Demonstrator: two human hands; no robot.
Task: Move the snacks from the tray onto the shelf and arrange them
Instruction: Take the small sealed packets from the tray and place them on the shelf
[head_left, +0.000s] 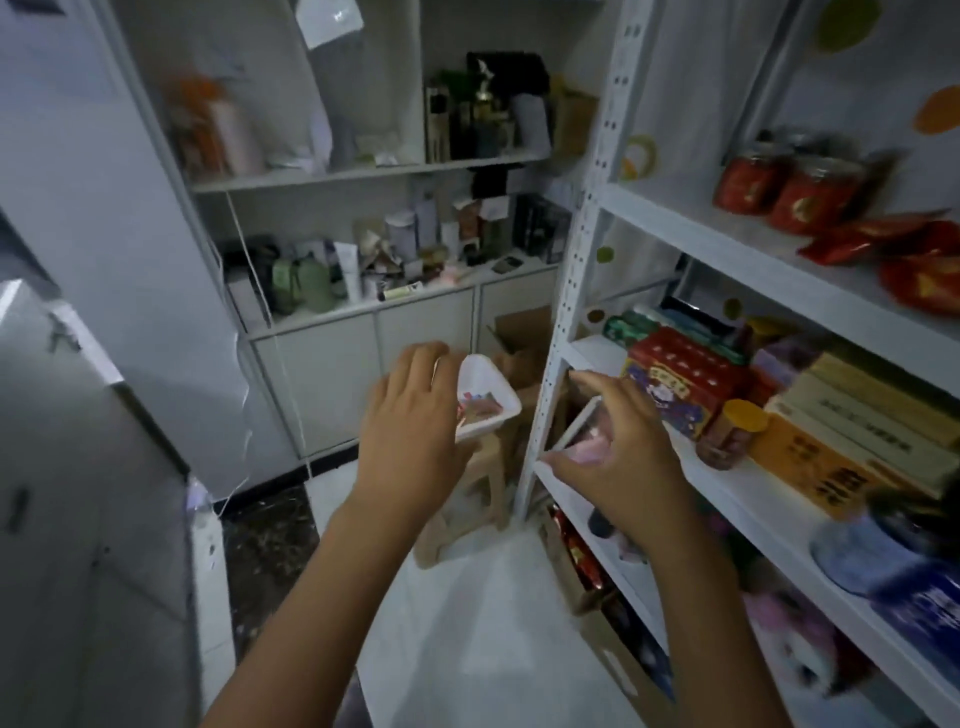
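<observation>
Pink snack packet (589, 444), pinched in the right hand (628, 447) at the shelf (670, 223), looks light, crinkly; grip its edges. Left hand (410, 431) over tray (511, 400), hold unclear.

Tray (480, 370) over stool (470, 486), just L of shelf rack (551, 395) w/ boxes (675, 384) on it.

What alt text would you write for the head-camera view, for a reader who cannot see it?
A person's right hand holds a pink snack pack at the front of a white metal shelf stocked with boxes and jars. Their left hand reaches over a white tray of snacks on a small stool.
</observation>
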